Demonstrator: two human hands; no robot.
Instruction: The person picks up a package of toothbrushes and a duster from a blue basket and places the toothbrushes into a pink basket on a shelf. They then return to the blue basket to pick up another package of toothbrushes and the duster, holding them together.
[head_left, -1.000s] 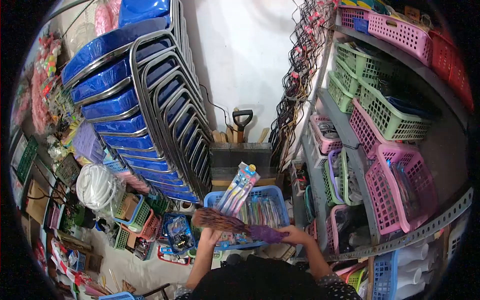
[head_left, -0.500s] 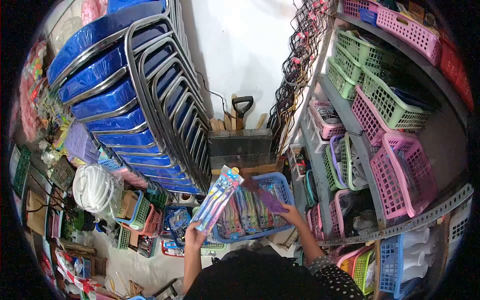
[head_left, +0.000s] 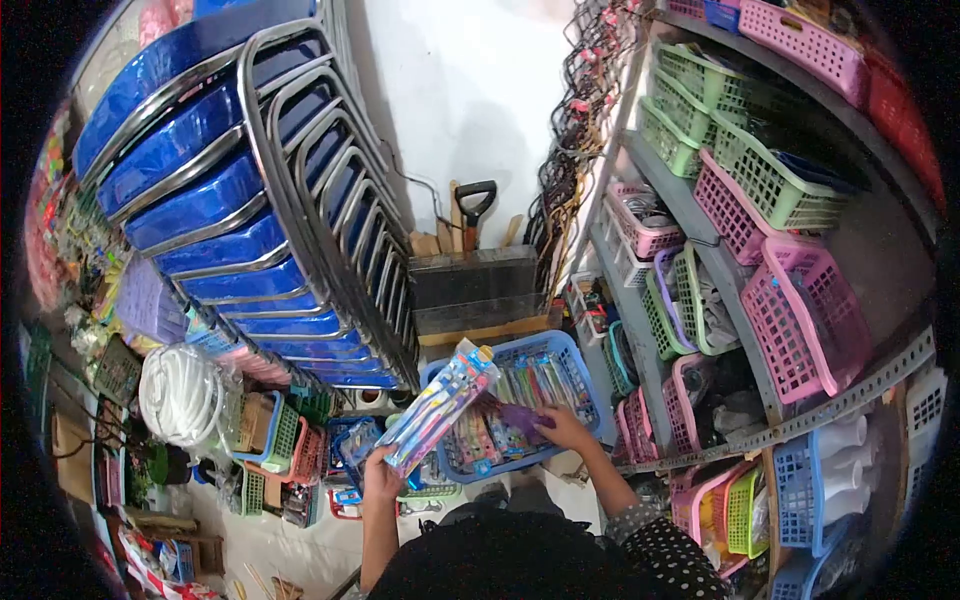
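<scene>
My left hand is closed on the lower end of several packaged toothbrushes, held tilted over the left side of a blue basket. My right hand grips a purple feather duster, which hangs low over the basket's contents; its far end is hard to make out. Inside the basket lie more toothbrush packs in rows, partly covered by the duster and the held packs.
Stacked blue chairs rise at the left. On the right, a metal shelf carries green and pink baskets. Behind the blue basket are a dark box and a shovel handle. Coiled white tubing sits lower left.
The purple duster has moved left and down over the basket, with my right hand following. The held toothbrush packs have shifted slightly. The camera view has also shifted.
</scene>
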